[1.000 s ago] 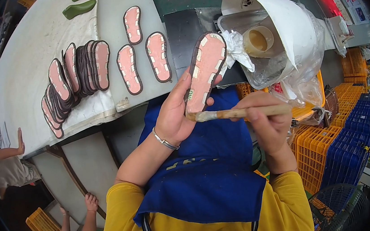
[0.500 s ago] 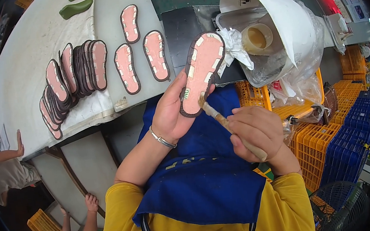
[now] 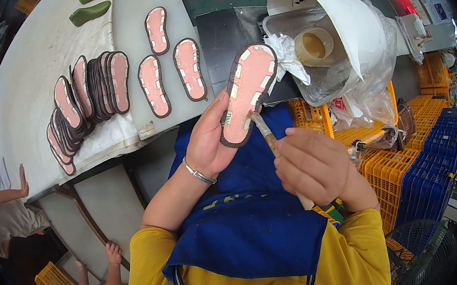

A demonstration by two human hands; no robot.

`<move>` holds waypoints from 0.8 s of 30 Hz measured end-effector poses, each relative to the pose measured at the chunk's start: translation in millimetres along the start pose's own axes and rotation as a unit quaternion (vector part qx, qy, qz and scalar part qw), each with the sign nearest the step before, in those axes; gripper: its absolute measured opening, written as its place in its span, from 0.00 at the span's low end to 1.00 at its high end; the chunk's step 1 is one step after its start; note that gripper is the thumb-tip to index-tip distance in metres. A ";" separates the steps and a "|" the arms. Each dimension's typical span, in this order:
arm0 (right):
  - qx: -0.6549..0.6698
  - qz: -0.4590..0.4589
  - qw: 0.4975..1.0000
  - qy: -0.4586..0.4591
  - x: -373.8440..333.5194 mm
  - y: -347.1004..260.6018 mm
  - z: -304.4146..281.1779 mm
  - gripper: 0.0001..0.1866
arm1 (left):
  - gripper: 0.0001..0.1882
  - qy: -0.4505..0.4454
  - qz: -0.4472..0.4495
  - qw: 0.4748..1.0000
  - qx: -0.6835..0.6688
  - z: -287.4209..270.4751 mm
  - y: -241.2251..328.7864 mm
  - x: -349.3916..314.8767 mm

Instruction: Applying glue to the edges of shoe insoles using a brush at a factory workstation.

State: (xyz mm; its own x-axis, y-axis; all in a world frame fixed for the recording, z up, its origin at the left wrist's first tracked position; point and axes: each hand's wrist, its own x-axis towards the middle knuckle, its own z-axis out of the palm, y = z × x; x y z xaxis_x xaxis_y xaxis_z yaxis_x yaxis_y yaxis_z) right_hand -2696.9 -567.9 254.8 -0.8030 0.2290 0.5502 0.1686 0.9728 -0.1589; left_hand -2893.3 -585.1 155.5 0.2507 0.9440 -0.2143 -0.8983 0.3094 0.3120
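A shoe insole (image 3: 247,93), pink with a dark rim and white tabs around its edge, is tilted in front of me. My left hand (image 3: 210,139) grips it by its lower left edge, thumb on the pink face. Between the fingers of my right hand (image 3: 315,165) is a brush (image 3: 267,133) with a worn handle. Its bristles touch the insole's lower right part. Three similar insoles (image 3: 189,70) lie apart on the table, pink side up. Farther left, several more insoles (image 3: 120,81) stand overlapped in rows. A cup of tan liquid (image 3: 313,44) sits inside a clear plastic tub.
A curved white sheet (image 3: 332,20) shields the tub (image 3: 323,91), with crumpled white tissue (image 3: 287,61) beside it. Green shoe lasts (image 3: 91,13) lie at the far left. Yellow crates (image 3: 391,181) and blue crates (image 3: 425,183) stand at right, near a fan (image 3: 421,253). Other people's hands (image 3: 113,252) show at lower left.
The brush tip has moved slightly right, toward the insole's right edge, and its handle stands steeper. My right hand has shifted a little down and left. The left hand keeps its hold.
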 end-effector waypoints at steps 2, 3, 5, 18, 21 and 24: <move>0.006 0.003 1.000 -0.020 1.8 -4.3 -2.6 0.08 | 0.23 0.008 -0.001 1.000 -0.011 1.9 -0.1 -0.9; 0.001 -0.009 1.000 -0.024 1.6 -5.2 -2.7 0.08 | 0.23 0.016 -0.003 1.000 -0.021 3.0 0.0 -1.2; -0.005 -0.021 0.999 -0.029 1.5 -4.9 -2.6 0.08 | 0.23 0.017 0.001 1.000 -0.025 3.6 -0.4 -1.5; 0.371 0.316 0.864 0.125 -23.0 15.9 6.6 0.06 | 0.23 0.021 -0.011 0.999 -0.031 1.2 1.3 -2.3; 0.535 0.429 0.694 0.218 -28.2 24.1 14.6 0.08 | 0.22 0.040 -0.011 0.999 -0.031 6.6 1.8 -1.9; 0.577 0.421 0.619 0.327 -30.6 29.0 15.9 0.09 | 0.22 0.037 -0.004 0.998 -0.044 8.9 2.7 -3.1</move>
State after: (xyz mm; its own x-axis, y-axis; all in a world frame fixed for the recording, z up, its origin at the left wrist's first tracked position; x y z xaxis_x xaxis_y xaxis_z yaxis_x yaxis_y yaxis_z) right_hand -2676.5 -547.2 220.3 -0.2427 0.9697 0.0281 -0.4537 -0.0879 -0.8868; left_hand -2893.3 -586.1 165.2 0.2325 0.9297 -0.2858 -0.9256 0.3017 0.2287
